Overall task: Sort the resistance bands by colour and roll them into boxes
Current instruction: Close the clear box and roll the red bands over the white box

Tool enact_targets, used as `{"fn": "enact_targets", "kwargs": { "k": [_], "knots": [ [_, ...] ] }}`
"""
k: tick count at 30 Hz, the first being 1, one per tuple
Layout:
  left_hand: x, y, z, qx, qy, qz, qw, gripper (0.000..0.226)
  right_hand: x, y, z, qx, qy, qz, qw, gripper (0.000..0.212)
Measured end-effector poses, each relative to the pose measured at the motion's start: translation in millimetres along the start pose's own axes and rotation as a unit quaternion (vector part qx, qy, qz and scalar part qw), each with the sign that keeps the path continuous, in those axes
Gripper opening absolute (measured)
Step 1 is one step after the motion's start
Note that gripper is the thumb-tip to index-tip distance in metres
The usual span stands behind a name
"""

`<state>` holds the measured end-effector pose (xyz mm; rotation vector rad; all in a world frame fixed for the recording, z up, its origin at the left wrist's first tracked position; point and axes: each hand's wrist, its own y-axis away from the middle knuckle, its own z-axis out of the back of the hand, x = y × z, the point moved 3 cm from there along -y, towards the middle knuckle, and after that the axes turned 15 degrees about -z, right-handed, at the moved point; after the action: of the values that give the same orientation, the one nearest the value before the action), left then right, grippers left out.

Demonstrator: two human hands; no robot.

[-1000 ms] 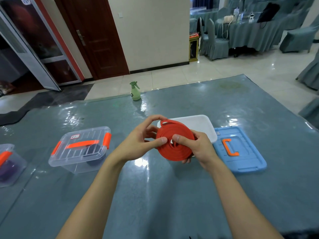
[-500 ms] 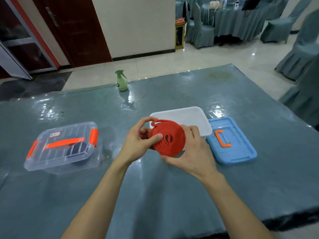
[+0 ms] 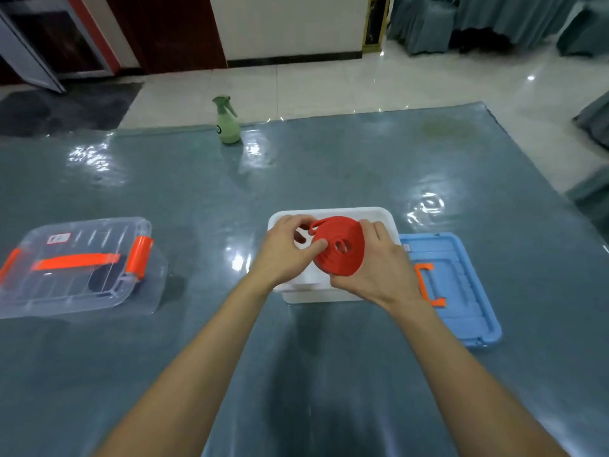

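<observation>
The red band (image 3: 339,250) was wound into a flat coil, held just above the open white box (image 3: 387,216). Its face tilted up toward you. Being round, it had no real long axis, only a loose end looping out at the upper left. Your left hand (image 3: 285,255) pinched its left edge, and your right hand (image 3: 379,272) curled round it from below. The rolling looked done. Next you needed to lower the coil flat into the box without letting it spring open.

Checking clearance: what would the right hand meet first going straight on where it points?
Likely the far rim of the white box, if the right hand is low enough; its height is unclear.
</observation>
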<state>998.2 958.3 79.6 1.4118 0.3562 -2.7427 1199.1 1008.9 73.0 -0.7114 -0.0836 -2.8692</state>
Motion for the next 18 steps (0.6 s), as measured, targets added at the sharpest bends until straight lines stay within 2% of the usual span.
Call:
{"fn": "enact_targets", "kwargs": {
  "k": [5, 8, 12, 15, 18],
  "knots": [
    [38, -36, -33, 0.064, -0.095, 0.064, 0.991, 0.046, -13, -48, -35, 0.11, 0.051, -0.01, 0.993, 0.098],
    [62, -45, -50, 0.096, -0.123, 0.11, 0.982, 0.044, -18, -67, -53, 0.158, 0.095, -0.016, 0.983, 0.097],
    [86, -52, -64, 0.112, -0.142, 0.155, 0.971, 0.019, -15, -85, -77, 0.178, 0.147, -0.011, 0.973, 0.087],
    [100, -52, -68, 0.132, -0.158, 0.191, 0.96, 0.021, -8, -93, -97, 0.194, 0.193, -0.006, 0.962, 0.089],
    [113, -53, -70, 0.131, -0.162, 0.211, 0.955, 0.019, -4, -97, -116, 0.207, 0.187, -0.026, 0.96, 0.092]
  ]
}}
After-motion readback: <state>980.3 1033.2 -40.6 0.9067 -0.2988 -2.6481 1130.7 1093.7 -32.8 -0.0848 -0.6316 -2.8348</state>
